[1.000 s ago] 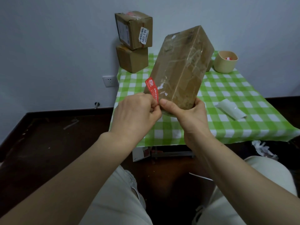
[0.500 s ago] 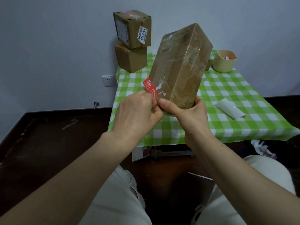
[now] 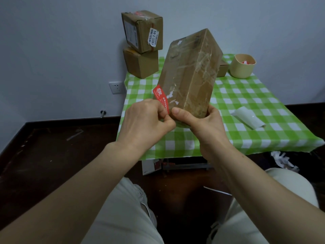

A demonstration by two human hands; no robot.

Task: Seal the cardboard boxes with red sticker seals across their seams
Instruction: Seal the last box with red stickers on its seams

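Observation:
A long cardboard box (image 3: 190, 71) wrapped in clear tape stands tilted above the table's near edge. My right hand (image 3: 198, 122) grips its lower end, thumb on the front face. A red sticker seal (image 3: 161, 97) with white print lies along the box's lower left edge, its upper end sticking out free. My left hand (image 3: 146, 122) pinches the seal's lower end beside the right thumb.
Two smaller cardboard boxes (image 3: 142, 43) are stacked at the back left of the green checked table (image 3: 255, 106). A beige cup (image 3: 242, 66) holding red seals stands at the back right. White backing paper (image 3: 248, 119) lies on the right. Crumpled paper (image 3: 283, 159) lies on the dark floor.
The box and both hands have shifted slightly; the grip on the box and the pinch on the seal are unchanged.

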